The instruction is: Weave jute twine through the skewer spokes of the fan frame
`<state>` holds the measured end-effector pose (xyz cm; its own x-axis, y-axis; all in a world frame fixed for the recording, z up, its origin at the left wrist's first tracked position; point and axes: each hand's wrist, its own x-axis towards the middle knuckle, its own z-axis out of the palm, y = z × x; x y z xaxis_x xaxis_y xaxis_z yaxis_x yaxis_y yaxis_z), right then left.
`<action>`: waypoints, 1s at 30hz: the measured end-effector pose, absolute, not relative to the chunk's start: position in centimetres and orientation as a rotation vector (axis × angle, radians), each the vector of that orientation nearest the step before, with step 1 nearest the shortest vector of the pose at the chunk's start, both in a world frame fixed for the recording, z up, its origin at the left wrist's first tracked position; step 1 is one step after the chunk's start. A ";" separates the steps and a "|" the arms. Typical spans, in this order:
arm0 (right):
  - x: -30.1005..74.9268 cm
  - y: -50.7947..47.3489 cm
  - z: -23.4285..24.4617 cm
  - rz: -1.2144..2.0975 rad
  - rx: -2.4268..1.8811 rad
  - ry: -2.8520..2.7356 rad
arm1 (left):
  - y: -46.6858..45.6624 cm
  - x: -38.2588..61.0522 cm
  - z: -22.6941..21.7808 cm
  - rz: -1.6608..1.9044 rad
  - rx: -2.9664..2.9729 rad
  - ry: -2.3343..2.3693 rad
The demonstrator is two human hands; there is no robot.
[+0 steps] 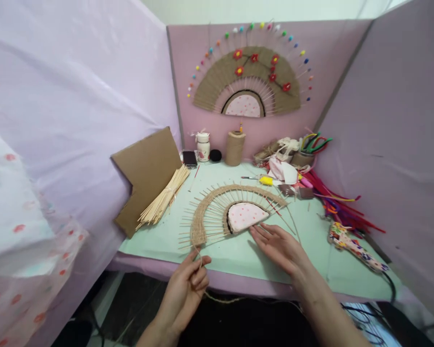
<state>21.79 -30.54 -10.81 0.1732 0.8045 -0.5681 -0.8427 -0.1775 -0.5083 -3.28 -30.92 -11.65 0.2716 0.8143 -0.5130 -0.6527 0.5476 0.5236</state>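
A half-woven fan of wooden skewers and jute twine (217, 212) lies on the pale green table top (238, 255), around a pink dotted half-disc (245, 215). My left hand (190, 282) is at the table's near edge, its fingers pinched shut on a strand of jute twine (198, 253) that runs up to the fan's left end. My right hand (280, 246) lies flat with fingers stretched out, its fingertips at the lower right edge of the half-disc.
A bundle of skewers (163, 196) leans on a cardboard piece (144, 176) at left. A twine spool (235, 148), small jar (203, 146), phone (190, 158), glue gun (354, 246), pipe cleaners (340, 205) and scraps crowd the back and right. A finished fan (251, 79) hangs on the back wall.
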 end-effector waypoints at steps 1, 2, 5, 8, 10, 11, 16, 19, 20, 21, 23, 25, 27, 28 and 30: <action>21.9 -30.3 -10.9 1.482 -0.942 0.054 | -30.6 -3.4 -11.5 0.972 0.214 0.813; 22.0 -30.0 -11.1 1.500 -0.924 0.054 | -30.3 -3.6 -11.4 0.949 0.200 0.797; 21.8 -29.1 -11.2 1.537 -0.832 0.036 | -29.4 -4.0 -11.0 0.903 0.184 0.750; 21.0 -27.5 -10.9 1.580 -0.801 0.000 | -28.9 -4.3 -10.9 0.905 0.241 0.744; 20.2 -26.1 -10.8 1.603 -0.855 -0.024 | -28.6 -4.6 -10.9 0.935 0.288 0.754; 19.8 -25.5 -10.8 1.605 -0.887 -0.032 | -28.5 -4.7 -11.0 0.951 0.310 0.757; 18.0 -24.4 -11.2 1.555 -0.897 -0.120 | -29.2 -5.0 -11.4 1.015 0.454 0.772; 18.0 -25.5 -10.8 1.472 -0.783 -0.278 | -30.1 -4.3 -11.1 1.062 0.539 0.819; 18.4 -25.8 -10.4 1.431 -0.743 -0.322 | -30.1 -3.8 -10.8 1.077 0.575 0.824; 18.9 -25.9 -9.9 1.388 -0.703 -0.354 | -29.8 -3.1 -10.4 1.088 0.622 0.818; 20.2 -25.5 -8.5 1.305 -0.604 -0.397 | -28.1 -1.4 -9.4 1.098 0.739 0.772; 22.0 -24.1 -7.2 1.223 -0.491 -0.405 | -24.9 0.8 -8.4 1.118 0.881 0.716; 23.8 -22.0 -6.1 1.155 -0.400 -0.392 | -20.8 3.2 -7.5 1.127 0.979 0.651; 24.7 -20.8 -5.8 1.130 -0.368 -0.384 | -18.6 4.5 -7.2 1.128 1.012 0.649; 26.3 -18.5 -5.6 1.095 -0.336 -0.357 | -14.8 6.8 -6.8 1.122 1.087 0.728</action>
